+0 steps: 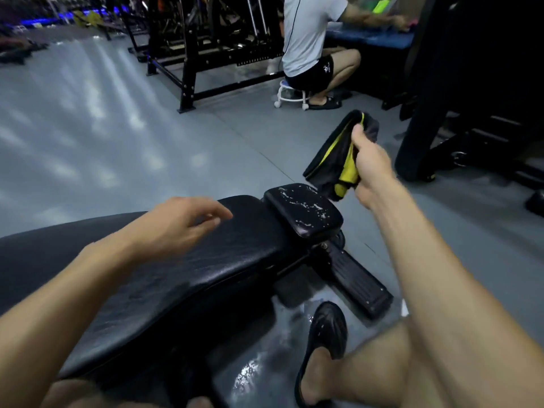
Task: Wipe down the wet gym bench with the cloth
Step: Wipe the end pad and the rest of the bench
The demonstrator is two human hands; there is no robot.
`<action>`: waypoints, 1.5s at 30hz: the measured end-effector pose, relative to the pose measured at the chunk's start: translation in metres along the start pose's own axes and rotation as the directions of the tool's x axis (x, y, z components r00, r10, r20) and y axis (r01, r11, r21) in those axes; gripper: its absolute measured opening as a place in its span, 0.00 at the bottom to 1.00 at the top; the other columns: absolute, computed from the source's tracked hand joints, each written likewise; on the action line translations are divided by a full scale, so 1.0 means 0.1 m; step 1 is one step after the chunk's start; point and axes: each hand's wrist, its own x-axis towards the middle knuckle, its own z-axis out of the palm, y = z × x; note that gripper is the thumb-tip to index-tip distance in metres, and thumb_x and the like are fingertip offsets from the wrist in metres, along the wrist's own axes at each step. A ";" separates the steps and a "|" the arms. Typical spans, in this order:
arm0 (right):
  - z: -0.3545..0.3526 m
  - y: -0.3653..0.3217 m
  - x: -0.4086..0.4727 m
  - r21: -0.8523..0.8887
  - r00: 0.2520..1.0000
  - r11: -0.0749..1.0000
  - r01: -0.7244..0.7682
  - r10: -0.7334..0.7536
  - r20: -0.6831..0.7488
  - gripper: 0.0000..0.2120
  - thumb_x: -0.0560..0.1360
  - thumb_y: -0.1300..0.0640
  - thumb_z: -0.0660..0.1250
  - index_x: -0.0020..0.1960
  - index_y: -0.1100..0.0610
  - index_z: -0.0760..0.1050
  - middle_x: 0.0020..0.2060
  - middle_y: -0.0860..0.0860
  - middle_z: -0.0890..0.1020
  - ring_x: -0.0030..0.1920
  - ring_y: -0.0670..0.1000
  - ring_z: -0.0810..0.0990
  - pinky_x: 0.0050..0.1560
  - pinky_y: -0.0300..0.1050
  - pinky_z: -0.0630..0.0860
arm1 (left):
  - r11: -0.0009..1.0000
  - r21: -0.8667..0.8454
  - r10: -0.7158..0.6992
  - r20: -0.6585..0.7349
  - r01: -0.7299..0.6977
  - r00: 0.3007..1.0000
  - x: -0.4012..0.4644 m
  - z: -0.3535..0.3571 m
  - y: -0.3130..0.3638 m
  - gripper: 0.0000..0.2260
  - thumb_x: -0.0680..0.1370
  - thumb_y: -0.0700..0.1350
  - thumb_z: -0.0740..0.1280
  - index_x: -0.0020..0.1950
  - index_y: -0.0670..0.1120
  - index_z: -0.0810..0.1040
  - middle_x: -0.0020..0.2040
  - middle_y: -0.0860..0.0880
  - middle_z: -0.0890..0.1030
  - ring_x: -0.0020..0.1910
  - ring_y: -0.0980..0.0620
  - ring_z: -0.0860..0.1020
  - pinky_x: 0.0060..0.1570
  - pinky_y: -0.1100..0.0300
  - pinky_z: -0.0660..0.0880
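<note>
A black padded gym bench (223, 260) runs from lower left toward the centre. Its small end pad (303, 209) is dotted with water drops. My right hand (371, 169) grips a dark grey and yellow cloth (338, 154) in the air, just beyond and to the right of that end pad. My left hand (182, 222) hovers over the long pad with its fingers relaxed and holds nothing.
The bench's black foot bar (359, 284) sticks out on the wet grey floor beside my sandalled foot (323, 343). A person (309, 42) sits on a small white stool (290, 95) ahead. Black machine frames stand at the back (188, 54) and right (459, 83).
</note>
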 end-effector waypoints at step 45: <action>0.14 2.28 1.58 -0.853 0.859 0.178 0.490 0.067 0.507 0.37 0.82 0.33 0.49 0.83 0.51 0.49 0.83 0.51 0.46 0.82 0.49 0.43 0.81 0.53 0.42 | 0.963 0.247 -0.097 -0.067 0.110 0.993 1.39 1.87 -1.02 0.21 0.84 0.58 0.54 0.72 0.51 0.73 0.73 0.52 0.73 0.74 0.49 0.69 0.75 0.51 0.62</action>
